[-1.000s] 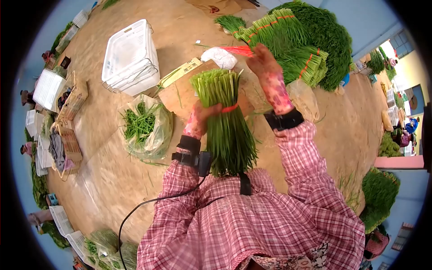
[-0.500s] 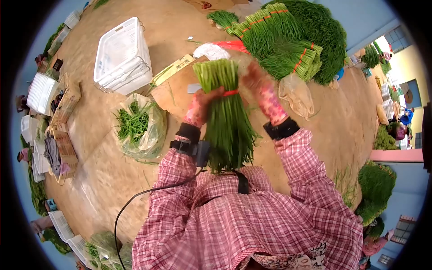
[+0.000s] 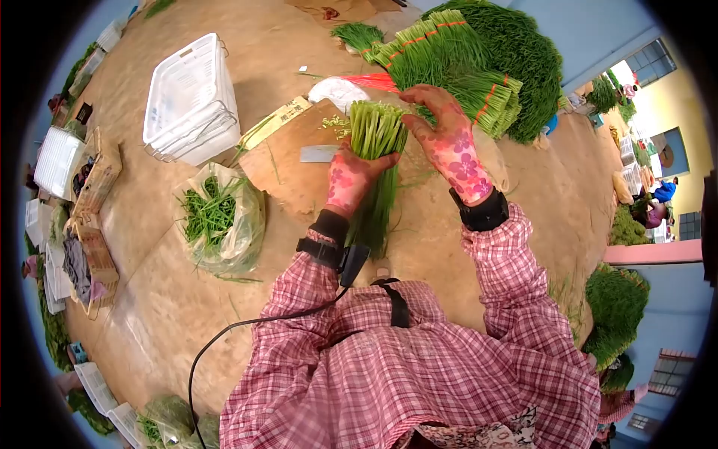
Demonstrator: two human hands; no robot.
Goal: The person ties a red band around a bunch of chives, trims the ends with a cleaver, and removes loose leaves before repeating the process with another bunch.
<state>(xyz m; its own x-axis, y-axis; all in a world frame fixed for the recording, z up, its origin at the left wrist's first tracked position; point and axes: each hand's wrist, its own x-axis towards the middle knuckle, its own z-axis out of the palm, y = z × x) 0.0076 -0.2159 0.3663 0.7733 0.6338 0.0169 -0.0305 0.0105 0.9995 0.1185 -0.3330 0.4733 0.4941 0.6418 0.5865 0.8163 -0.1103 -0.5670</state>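
A bunch of garlic chives (image 3: 379,129) stands with its pale cut ends up and its dark leaves hanging down. My left hand (image 3: 354,178) is wrapped around it just below those ends, thumb across the front. At its right side, my right hand (image 3: 443,127) is spread in a curve, thumb and fingers apart, fingertips close to the cut ends. To the left of the bunch, a wide metal blade (image 3: 319,153) lies on a brown board (image 3: 273,173), with small trimmed bits (image 3: 334,123) scattered near it.
Stacked white crates (image 3: 193,105) stand at the upper left. A clear bag of green trimmings (image 3: 212,217) sits left of the board. Banded chive bundles (image 3: 430,45) and a large loose heap (image 3: 516,56) lie at upper right. A cable (image 3: 224,329) runs from my left wrist.
The bunch has turned and now looks narrower, and its red band no longer shows. My right hand, blurred before, is now sharp beside the cut ends. My left hand keeps its hold.
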